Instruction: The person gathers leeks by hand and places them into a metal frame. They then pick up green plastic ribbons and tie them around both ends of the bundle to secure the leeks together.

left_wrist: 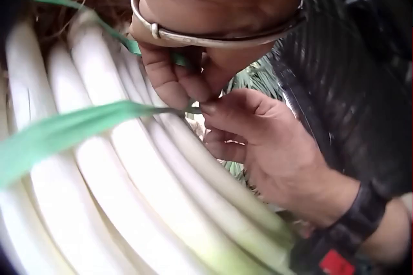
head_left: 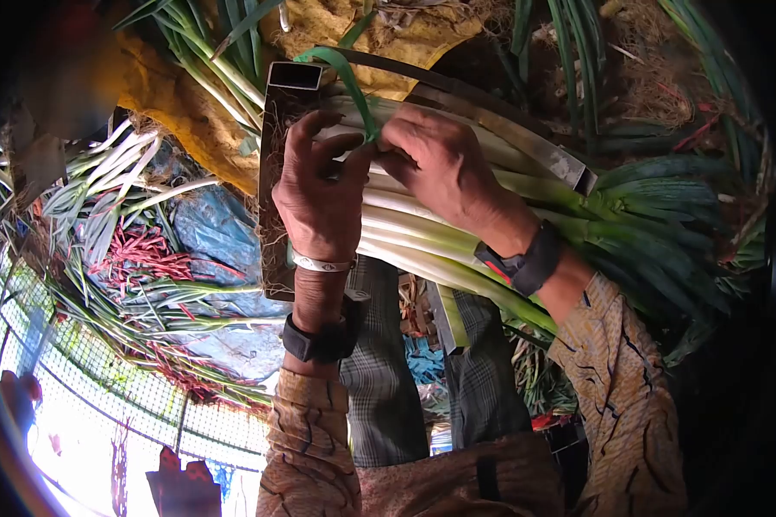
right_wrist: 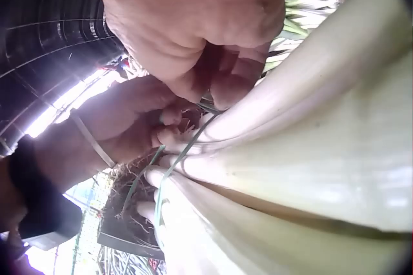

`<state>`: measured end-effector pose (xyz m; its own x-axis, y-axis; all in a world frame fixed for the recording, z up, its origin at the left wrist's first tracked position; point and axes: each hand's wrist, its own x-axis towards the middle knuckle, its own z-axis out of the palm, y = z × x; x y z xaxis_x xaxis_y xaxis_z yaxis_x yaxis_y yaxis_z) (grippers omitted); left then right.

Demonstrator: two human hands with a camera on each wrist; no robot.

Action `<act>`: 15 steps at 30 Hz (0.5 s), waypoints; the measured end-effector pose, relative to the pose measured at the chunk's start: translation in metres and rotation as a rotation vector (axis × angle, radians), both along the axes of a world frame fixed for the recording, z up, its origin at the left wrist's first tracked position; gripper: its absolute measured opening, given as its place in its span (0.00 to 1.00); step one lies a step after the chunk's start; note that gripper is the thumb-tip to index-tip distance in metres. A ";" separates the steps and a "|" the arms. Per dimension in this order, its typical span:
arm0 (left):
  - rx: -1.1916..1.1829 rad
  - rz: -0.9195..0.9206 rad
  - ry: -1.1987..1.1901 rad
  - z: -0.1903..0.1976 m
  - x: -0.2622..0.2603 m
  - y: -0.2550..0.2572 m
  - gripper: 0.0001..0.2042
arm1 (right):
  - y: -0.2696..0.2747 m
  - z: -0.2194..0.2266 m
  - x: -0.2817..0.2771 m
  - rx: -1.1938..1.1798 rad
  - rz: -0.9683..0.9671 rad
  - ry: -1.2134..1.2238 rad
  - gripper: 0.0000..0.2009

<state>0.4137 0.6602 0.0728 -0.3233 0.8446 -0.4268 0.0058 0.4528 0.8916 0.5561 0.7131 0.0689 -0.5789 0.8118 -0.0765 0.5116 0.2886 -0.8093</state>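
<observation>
A bundle of thick white-stemmed leeks (head_left: 422, 224) lies across the person's lap, roots at the left, dark green leaves at the right. Around the stems near the roots runs a green strip (head_left: 351, 82), also seen as a flat band (left_wrist: 77, 123) over the white stems. The left hand (head_left: 323, 189) pinches the strip between curled thumb and fingers. Meeting it at the fingertips, the right hand (head_left: 448, 168) pinches the strip too. In the right wrist view the strip (right_wrist: 169, 172) circles the stems below both hands.
A metal frame with a square-tube end (head_left: 295, 76) and a slanted bar (head_left: 560, 164) stands about the bundle. Loose leeks (head_left: 103, 189), red strips (head_left: 142, 258) and blue sheeting (head_left: 215, 228) lie at the left. Yellow sacking (head_left: 181, 112) is behind, and mesh fencing (head_left: 86, 362) at lower left.
</observation>
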 end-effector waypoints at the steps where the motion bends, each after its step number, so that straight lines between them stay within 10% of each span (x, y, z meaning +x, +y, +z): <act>1: 0.003 -0.042 0.117 0.004 -0.001 0.002 0.22 | -0.002 0.004 0.000 -0.003 0.014 -0.027 0.08; 9: 0.045 -0.313 0.349 0.011 -0.007 -0.002 0.07 | 0.001 0.019 -0.001 -0.440 -0.197 0.061 0.07; 15: 0.038 -0.192 0.350 -0.003 -0.009 -0.005 0.07 | 0.007 0.015 -0.007 -0.889 -0.417 0.357 0.08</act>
